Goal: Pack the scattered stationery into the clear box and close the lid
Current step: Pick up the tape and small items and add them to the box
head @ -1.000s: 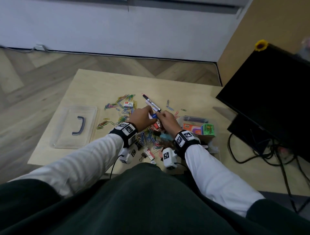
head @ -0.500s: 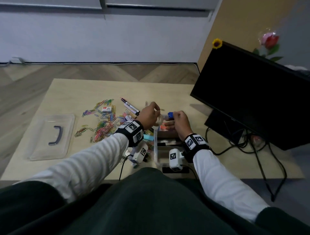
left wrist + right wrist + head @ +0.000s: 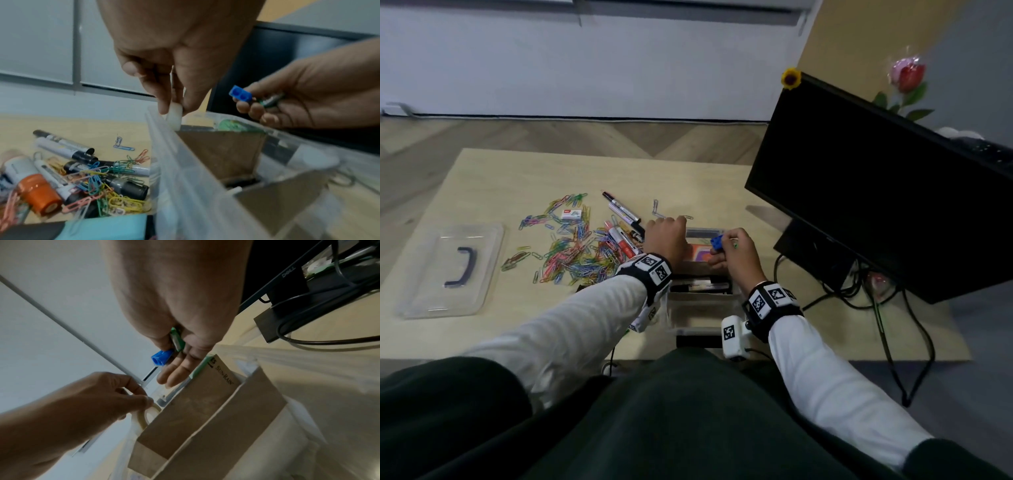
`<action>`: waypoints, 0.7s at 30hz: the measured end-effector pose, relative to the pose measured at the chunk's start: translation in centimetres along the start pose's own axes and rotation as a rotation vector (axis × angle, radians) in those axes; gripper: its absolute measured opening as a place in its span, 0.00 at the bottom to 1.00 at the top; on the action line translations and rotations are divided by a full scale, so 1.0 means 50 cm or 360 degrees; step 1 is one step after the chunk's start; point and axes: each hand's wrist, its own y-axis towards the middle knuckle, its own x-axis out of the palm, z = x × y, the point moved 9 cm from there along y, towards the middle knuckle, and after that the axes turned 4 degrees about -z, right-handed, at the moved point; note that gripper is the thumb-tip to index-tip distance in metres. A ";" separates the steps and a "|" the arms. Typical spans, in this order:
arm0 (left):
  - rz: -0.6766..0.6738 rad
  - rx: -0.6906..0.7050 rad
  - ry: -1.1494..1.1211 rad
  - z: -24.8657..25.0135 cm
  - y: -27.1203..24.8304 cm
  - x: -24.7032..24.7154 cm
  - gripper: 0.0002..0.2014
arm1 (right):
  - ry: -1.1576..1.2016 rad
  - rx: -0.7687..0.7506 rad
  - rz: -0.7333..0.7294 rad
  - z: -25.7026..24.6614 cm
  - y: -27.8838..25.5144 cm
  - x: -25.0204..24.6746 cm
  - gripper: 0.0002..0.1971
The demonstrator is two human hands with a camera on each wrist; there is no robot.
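1. Head view: a seated person in white sleeves is working over a clear box that is sitting at the near edge of a pale wooden table, just in front of a dark monitor.
2. The left hand is pinching a roll of clear tape between thumb and fingertips, the roll touching the box's far-left rim (the left wrist view is showing it upright, edge down).
3. The right hand is curling its fingers around a small blue sharpener and a green item that is too blurred to name, holding both just above the box's far end.
4. Cardboard packets are standing inside the box.
5. Coloured paper clips are lying scattered on the table left of the box, with several markers among them and a small white packet at the far edge of the pile.
6. The box's lid, with its dark handle facing up, is resting flat well apart on the table's left side.
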 end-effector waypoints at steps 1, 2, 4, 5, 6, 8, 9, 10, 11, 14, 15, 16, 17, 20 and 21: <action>-0.0005 0.0019 0.0085 0.008 -0.001 0.010 0.10 | -0.0021 -0.0004 -0.0014 0.001 -0.001 0.001 0.08; -0.0010 0.0030 0.0162 0.015 -0.002 0.019 0.12 | -0.0036 -0.0013 -0.0030 0.002 -0.001 0.002 0.07; -0.0009 0.0038 0.0254 0.022 -0.006 0.031 0.13 | -0.0072 -0.0036 -0.0062 0.000 -0.003 0.003 0.06; -0.0018 0.0042 0.0271 0.022 -0.005 0.037 0.13 | -0.0102 -0.0046 -0.0070 -0.002 -0.003 0.002 0.06; -0.0032 0.0046 0.0285 0.021 -0.005 0.040 0.14 | -0.0130 -0.0051 -0.0074 -0.002 -0.003 0.001 0.06; -0.0074 0.0070 0.0303 0.019 -0.007 0.044 0.16 | -0.0155 -0.0059 -0.0077 -0.005 -0.004 -0.003 0.06; -0.0088 0.0099 0.0312 0.018 -0.008 0.045 0.16 | -0.0166 -0.0066 -0.0074 -0.007 -0.003 -0.005 0.06; -0.0107 0.0132 0.0311 0.018 -0.009 0.047 0.16 | -0.0185 -0.0073 -0.0066 -0.008 -0.002 -0.008 0.06; -0.0131 0.0159 0.0284 0.017 -0.010 0.047 0.16 | -0.0215 -0.0077 -0.0053 -0.010 -0.001 -0.011 0.06; -0.0176 0.0146 -0.0051 0.001 -0.002 0.032 0.09 | -0.0264 -0.0085 0.0008 -0.012 0.005 -0.021 0.04; -0.0168 0.0101 -0.0241 -0.009 0.004 0.019 0.07 | -0.0262 -0.0091 0.0028 -0.015 0.006 -0.023 0.04; -0.0170 0.0052 -0.0442 -0.019 0.010 0.008 0.07 | -0.0262 -0.0097 0.0044 -0.016 0.010 -0.023 0.03; -0.0188 0.0032 -0.0647 -0.023 0.014 -0.002 0.08 | -0.0261 -0.0100 0.0054 -0.020 0.013 -0.022 0.03; -0.0340 0.0113 -0.1112 -0.003 0.016 -0.022 0.11 | -0.0238 -0.0115 0.0053 -0.035 0.021 -0.012 0.03; -0.0385 0.0137 -0.1205 0.005 0.014 -0.026 0.12 | -0.0236 -0.0118 0.0052 -0.039 0.022 -0.007 0.04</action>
